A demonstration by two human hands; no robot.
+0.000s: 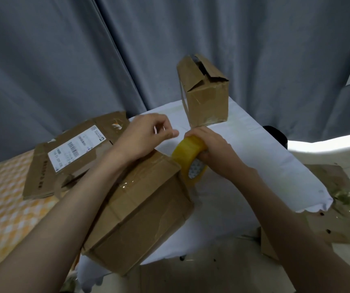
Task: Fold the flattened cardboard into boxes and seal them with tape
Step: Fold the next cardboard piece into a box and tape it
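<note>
A large folded cardboard box (140, 210) lies tilted on the white-covered table (244, 157), with clear tape shining across its top seam. My right hand (210, 149) grips a yellowish roll of tape (188, 159) at the box's far right corner. My left hand (146, 136) hovers just left of the roll, thumb and fingers pinched together, seemingly on the tape's thin clear end. A smaller taped box (206, 92) stands upright at the table's far side, its top flaps partly open. Flattened cardboard with a white shipping label (72, 153) lies to the left.
A grey curtain (85, 60) hangs close behind the table. An orange-and-white checked surface (4, 204) lies at the left under the flat cardboard. More cardboard and clear plastic (337, 199) sit at the right, beside a white object (328, 144).
</note>
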